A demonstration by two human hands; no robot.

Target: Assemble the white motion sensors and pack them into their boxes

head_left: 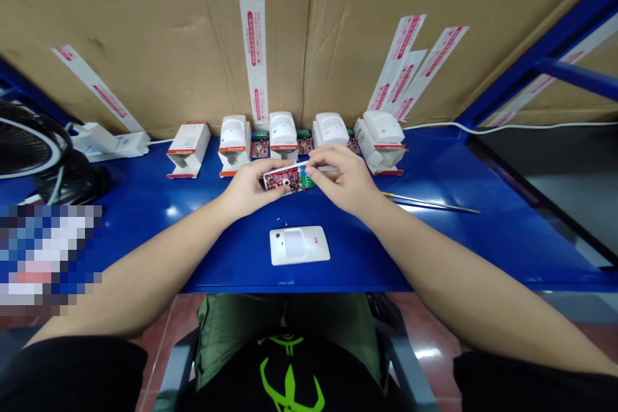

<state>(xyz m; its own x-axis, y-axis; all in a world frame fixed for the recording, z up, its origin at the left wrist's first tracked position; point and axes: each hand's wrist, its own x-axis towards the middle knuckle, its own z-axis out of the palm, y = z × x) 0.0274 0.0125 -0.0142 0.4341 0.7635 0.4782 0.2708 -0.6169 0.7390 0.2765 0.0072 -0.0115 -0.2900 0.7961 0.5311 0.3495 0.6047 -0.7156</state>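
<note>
A red circuit board [284,178] with a green part at its right end is held above the blue table [145,219] by both hands. My left hand [251,185] grips its left end with curled fingers. My right hand [344,179] pinches its right end, at the green part. A white sensor cover [299,245] lies flat on the table just in front of the hands, nearer to me.
Behind the hands, several white sensor units [282,130] sit on small boxes in a row, with an open box [189,148] at the left. A thin screwdriver [429,203] lies right of my right hand. A black fan [33,154] stands far left. Cardboard [168,32] forms the back wall.
</note>
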